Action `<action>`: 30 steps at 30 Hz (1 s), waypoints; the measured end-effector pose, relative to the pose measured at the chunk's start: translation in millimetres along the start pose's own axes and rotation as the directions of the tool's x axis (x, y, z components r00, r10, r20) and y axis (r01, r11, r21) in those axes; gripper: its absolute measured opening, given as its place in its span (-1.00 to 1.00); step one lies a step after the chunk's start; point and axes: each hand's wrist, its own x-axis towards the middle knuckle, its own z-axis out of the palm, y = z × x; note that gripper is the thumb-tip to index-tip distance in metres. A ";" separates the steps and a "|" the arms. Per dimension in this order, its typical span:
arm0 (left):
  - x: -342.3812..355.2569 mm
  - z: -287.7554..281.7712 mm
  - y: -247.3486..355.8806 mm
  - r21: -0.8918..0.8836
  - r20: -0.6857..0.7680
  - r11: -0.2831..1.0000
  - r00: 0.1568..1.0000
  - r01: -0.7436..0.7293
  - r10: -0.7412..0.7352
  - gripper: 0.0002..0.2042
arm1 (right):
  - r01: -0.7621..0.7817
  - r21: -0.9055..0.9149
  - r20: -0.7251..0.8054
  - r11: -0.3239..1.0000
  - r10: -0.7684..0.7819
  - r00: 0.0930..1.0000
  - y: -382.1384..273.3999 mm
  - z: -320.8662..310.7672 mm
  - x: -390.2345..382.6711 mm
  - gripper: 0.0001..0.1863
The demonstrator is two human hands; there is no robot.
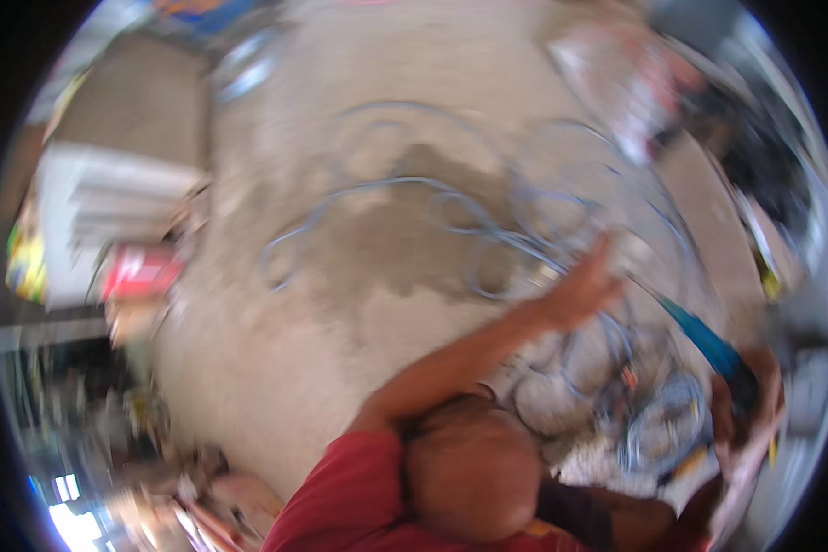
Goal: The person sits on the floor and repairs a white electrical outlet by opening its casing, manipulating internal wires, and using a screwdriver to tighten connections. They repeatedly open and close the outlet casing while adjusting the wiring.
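Note:
My left hand (580,290) reaches out to the right, beside loops of thin blue-grey tubing or cable (414,181) on the floor. Blur smears its fingers, and a pale thing (627,250) just past them is too unclear to name. At the right, my right hand (750,405) is closed round the dark end of a teal-handled tool (704,340). The tool's thin metal shaft points up and left toward my left hand; its exact kind does not show. Below the tool lies a coil of blue-grey cable (664,423).
A dark damp patch (359,248) marks the concrete floor. On the left stand a large brown box (147,106), a white ridged stack (120,193) and a red package (143,273). A pale sack (616,83) and a board (708,216) are at the right.

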 end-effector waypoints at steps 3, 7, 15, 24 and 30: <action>5.6 -19.7 -0.6 -0.296 0.001 0.955 1.000 -0.019 0.021 -0.34 | -0.108 -0.109 -0.144 0.988 0.092 0.985 -40.9 11.1 30.1 -0.64; 18.7 -2.8 33.8 -0.493 -0.061 0.870 0.997 0.015 -0.051 -0.51 | 0.101 -0.156 -0.116 0.982 -0.120 0.986 -2.8 4.5 14.0 -0.63; 18.5 9.4 32.6 -0.403 0.005 0.915 1.000 0.024 -0.024 -0.57 | 0.009 -0.135 -0.057 0.991 -0.017 0.998 7.7 0.4 -10.3 -0.58; 18.9 17.5 29.5 -0.387 0.033 0.921 0.999 0.039 -0.028 -0.61 | 0.156 0.014 -0.233 0.988 -0.149 0.961 19.7 16.0 -9.9 -0.52; 23.2 29.8 34.2 -0.420 0.010 0.906 0.999 0.049 -0.049 -0.58 | 0.052 -0.055 -0.190 0.997 -0.061 0.980 19.8 7.6 -14.1 -0.57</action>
